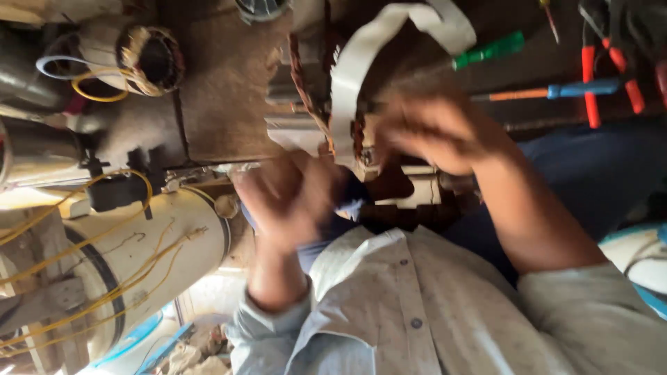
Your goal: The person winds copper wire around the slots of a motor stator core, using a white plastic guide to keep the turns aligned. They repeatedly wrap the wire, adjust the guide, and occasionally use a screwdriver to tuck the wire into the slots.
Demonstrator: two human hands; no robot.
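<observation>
Shirt (417, 312) nearest, pale with buttons; both hands above it, motion-blurred.
Left hand (288, 198) curled, something dark blue at its fingers, grip unclear. Right hand (438, 132) half-closed at white strip (361, 66); can't tell if it's pinching it. Strip loops up and over stator (326, 118), just left of right hand. Screwdrivers: green handle (490, 50), blue handle (583, 88) on bench (222, 90). Cream motor (139, 257) with yellow wires at left.

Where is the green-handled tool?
The green-handled tool lies near the top of the head view, right of centre, beside the white strip and above the blue-and-orange tool.
</observation>
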